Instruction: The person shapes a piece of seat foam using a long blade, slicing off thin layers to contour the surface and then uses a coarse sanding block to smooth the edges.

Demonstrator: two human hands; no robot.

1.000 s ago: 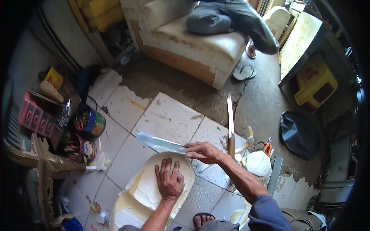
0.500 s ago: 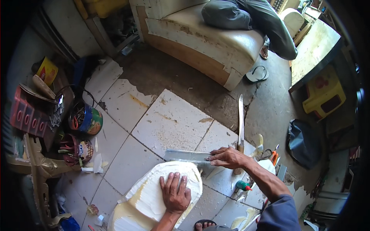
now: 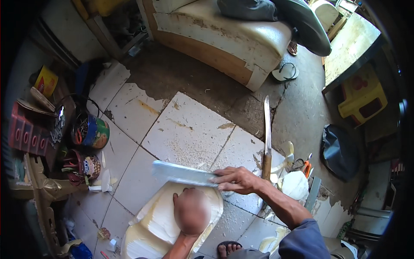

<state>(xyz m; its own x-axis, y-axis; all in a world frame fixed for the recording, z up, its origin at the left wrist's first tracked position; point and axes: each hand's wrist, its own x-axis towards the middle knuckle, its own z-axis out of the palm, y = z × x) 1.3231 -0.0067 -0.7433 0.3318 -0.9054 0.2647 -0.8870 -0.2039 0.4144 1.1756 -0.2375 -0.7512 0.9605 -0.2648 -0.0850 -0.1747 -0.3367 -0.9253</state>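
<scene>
My left hand (image 3: pixel 191 210) presses flat on a cream foam piece (image 3: pixel 151 224) lying on the tiled floor, fingers apart. My right hand (image 3: pixel 236 179) grips one end of a long pale blue flat blade (image 3: pixel 179 172), held across the far edge of the foam. A long knife (image 3: pixel 267 138) with a wooden handle lies on the floor just beyond my right hand. My foot (image 3: pixel 228 248) shows at the lower edge.
A foam-covered wooden seat (image 3: pixel 224 36) stands ahead with a person's legs (image 3: pixel 276 13) on it. Tins of tools (image 3: pixel 89 131) and boxes crowd the left. Foam scraps (image 3: pixel 295 184), orange scissors (image 3: pixel 305 166), a dark bag (image 3: pixel 340 151) and a yellow stool (image 3: pixel 361 97) lie right.
The view has shifted downward and closer. My right hand with the blade has moved slightly right along the foam's far edge; my left hand stays pressed on the foam.
</scene>
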